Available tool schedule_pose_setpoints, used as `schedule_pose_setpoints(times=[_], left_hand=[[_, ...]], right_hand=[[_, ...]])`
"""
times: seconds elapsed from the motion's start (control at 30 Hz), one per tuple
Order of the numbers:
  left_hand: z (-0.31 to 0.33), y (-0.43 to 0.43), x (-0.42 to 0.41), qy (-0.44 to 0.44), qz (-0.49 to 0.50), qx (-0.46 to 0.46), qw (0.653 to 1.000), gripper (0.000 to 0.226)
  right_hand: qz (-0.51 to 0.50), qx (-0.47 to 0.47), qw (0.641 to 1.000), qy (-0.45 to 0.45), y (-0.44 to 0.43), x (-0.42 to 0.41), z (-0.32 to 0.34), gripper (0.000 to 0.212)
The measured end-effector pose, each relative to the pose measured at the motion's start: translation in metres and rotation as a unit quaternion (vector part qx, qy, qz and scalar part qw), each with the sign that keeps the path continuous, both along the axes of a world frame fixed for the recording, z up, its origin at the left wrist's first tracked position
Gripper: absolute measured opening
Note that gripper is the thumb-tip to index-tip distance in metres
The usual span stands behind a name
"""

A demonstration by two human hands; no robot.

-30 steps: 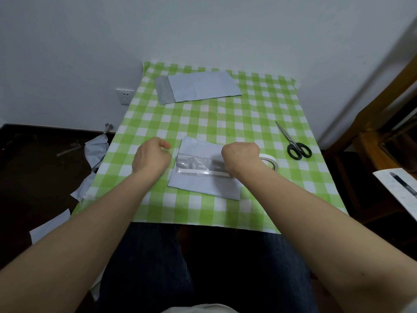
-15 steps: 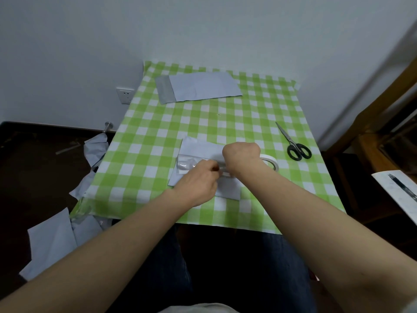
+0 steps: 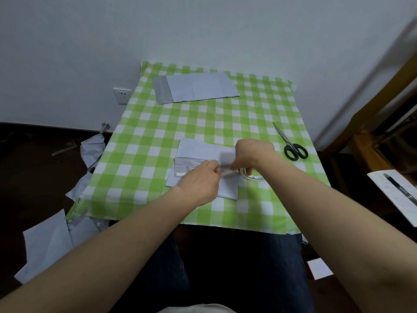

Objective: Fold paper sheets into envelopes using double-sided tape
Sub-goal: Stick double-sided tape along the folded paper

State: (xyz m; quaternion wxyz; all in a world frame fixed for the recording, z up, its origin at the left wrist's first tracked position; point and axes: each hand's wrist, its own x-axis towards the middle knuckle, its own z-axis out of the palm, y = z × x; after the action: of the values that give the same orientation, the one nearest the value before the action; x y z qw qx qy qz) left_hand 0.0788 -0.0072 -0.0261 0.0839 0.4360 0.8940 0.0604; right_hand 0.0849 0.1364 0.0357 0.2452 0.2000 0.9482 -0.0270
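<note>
A folded pale paper sheet [image 3: 198, 148] with a shiny grey flap lies near the front of the green checked table [image 3: 158, 136]. A white tape strip [image 3: 180, 174] sticks along the flap's lower edge. My left hand [image 3: 200, 182] rests on the sheet and pinches the tape strip at its fingertips. My right hand [image 3: 250, 154] grips the white roll of double-sided tape [image 3: 251, 176] just right of the sheet, with a short stretch of tape [image 3: 226, 173] running between the two hands.
A second folded sheet [image 3: 198, 88] lies at the table's far edge. Black-handled scissors [image 3: 291, 144] lie at the right. Crumpled and loose paper [image 3: 49, 242] lies on the dark floor at the left. A wooden chair [image 3: 370, 141] and a paper with a pen [image 3: 397, 193] stand at the right.
My left hand came from the table left of the sheet across onto the sheet and took the tape. My right hand shifted slightly right with the roll.
</note>
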Motion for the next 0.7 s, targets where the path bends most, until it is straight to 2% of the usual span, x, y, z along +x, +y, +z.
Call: schedule_pose_setpoints(times=[0.13, 0.43, 0.63, 0.7], left_hand=[[0.002, 0.000, 0.001, 0.000, 0.003, -0.005, 1.000, 0.031], [0.001, -0.002, 0.001, -0.018, 0.012, -0.003, 1.000, 0.030], [0.000, -0.002, 0.000, -0.020, 0.014, -0.004, 1.000, 0.031], [0.000, -0.001, 0.001, -0.015, 0.012, -0.003, 1.000, 0.031]], right_hand=[[-0.041, -0.047, 0.998, 0.013, 0.007, 0.000, 0.002, 0.022], [-0.012, -0.027, 1.000, 0.005, 0.013, 0.004, 0.000, 0.022], [-0.069, -0.121, 0.990, 0.020, 0.022, 0.003, 0.000, 0.018], [-0.073, -0.124, 0.989, 0.023, 0.023, 0.004, 0.000, 0.019]])
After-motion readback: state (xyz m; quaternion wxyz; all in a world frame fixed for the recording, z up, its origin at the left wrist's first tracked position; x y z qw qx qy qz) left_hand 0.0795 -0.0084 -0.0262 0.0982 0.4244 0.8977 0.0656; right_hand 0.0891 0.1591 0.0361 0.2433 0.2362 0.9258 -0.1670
